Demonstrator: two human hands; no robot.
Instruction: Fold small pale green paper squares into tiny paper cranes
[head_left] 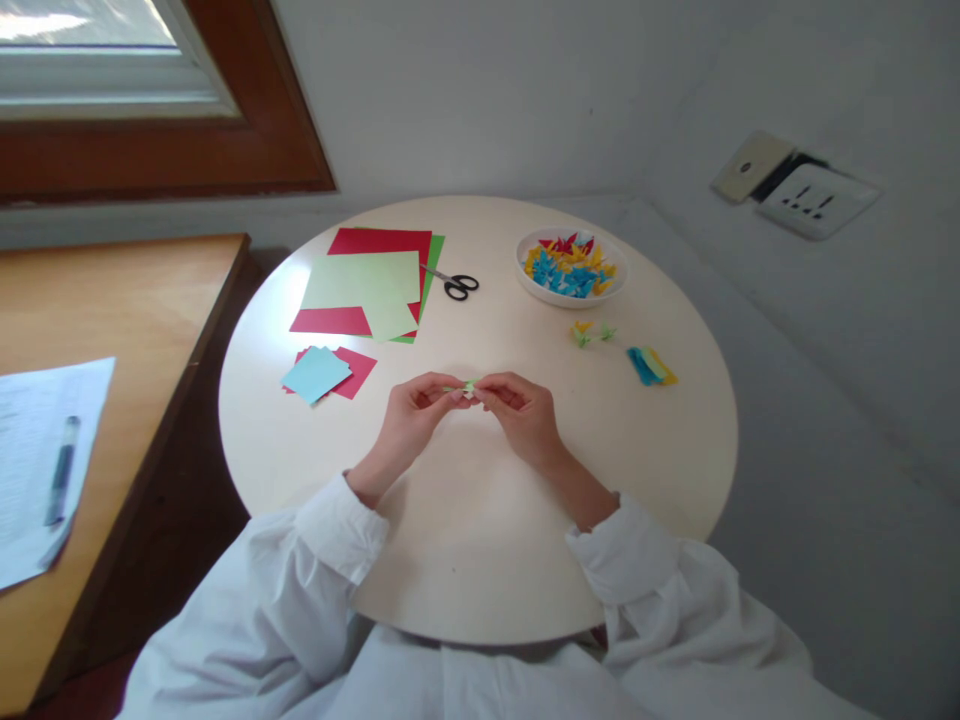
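Between my two hands is a small piece of folded light green paper [469, 386], mostly covered by the fingers. My left hand [421, 405] pinches its left side, and my right hand [523, 408] pinches the right side. Both hands are over the middle of the round table [472, 540]. To the right, beyond my right hand, lie a few small folded yellow and green paper pieces [582, 335]. Left of my left hand is a loose stack of small blue and red paper squares [318, 375].
A white bowl [559, 298] of red, yellow and blue folded paper figures stands at the back right. Black-handled scissors [459, 287] touch large red and green sheets [360, 285]. Flat blue and yellow folded papers [651, 366] lie right. A wooden desk [150, 300] holds papers and a pen [62, 470].
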